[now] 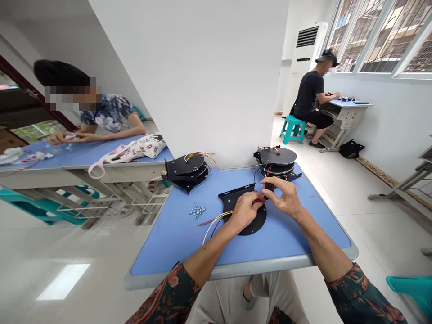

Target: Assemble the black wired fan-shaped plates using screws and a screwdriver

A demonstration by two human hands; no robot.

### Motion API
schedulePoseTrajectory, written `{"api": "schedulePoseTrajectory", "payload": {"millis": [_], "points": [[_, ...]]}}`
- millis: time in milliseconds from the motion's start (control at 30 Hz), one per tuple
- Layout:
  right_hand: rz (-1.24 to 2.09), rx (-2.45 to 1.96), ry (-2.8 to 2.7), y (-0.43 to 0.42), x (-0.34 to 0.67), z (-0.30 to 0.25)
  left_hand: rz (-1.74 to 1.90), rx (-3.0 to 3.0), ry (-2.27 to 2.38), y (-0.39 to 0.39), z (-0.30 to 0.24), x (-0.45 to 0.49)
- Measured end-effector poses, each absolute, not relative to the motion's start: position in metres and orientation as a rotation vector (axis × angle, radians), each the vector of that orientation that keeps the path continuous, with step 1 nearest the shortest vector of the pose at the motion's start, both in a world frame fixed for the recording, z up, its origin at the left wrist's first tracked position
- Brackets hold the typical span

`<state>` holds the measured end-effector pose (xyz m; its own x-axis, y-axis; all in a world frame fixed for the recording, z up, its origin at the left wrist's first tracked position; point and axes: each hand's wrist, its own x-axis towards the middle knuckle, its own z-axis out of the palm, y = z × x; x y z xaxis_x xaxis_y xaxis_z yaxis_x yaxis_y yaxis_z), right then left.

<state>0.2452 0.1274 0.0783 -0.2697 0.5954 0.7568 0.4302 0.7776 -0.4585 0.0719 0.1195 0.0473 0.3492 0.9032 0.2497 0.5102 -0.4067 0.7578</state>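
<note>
My landmark is the black plate point(251, 226), lying on the blue tabletop point(175, 245) in front of me. At its right edge, my right hand point(285, 194) pinches a small screwdriver point(268, 189) between thumb and fingers, its shaft pointing down towards the plate. My left hand point(245, 211) rests over the plate's middle, fingers curled towards that shaft; their tips are hidden, so I cannot tell whether they pinch anything. Coloured wires point(213, 221) stick out from the plate's left side, and loose screws point(196, 210) lie left of it. Beyond it stand two black assemblies, one far left point(186, 169), one far right point(277, 157).
</note>
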Motion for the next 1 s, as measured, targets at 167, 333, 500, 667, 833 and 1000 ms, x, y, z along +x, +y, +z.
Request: {"api": "schedulePoseTrajectory", "payload": {"millis": [167,333,500,667,833,1000], "points": [[0.231,-0.756,-1.944,0.127,0.249,0.081,0.877,2.075,1.226,0.119,0.048,0.072],[0.309,-0.712,-1.99,0.127,0.25,0.083,0.868,2.104,1.22,0.119,0.048,0.072],[0.416,-0.677,-2.012,0.128,0.251,0.084,0.868,2.087,1.12,0.118,0.05,0.07],[0.424,-0.723,-2.012,0.129,0.25,0.082,0.892,2.008,1.128,0.12,0.048,0.072],[0.335,-0.847,-1.866,0.128,0.242,0.081,0.887,2.029,1.184,0.122,0.048,0.076],[0.432,-0.924,-1.708,0.128,0.239,0.079,0.874,2.033,1.202,0.122,0.05,0.076]]}}
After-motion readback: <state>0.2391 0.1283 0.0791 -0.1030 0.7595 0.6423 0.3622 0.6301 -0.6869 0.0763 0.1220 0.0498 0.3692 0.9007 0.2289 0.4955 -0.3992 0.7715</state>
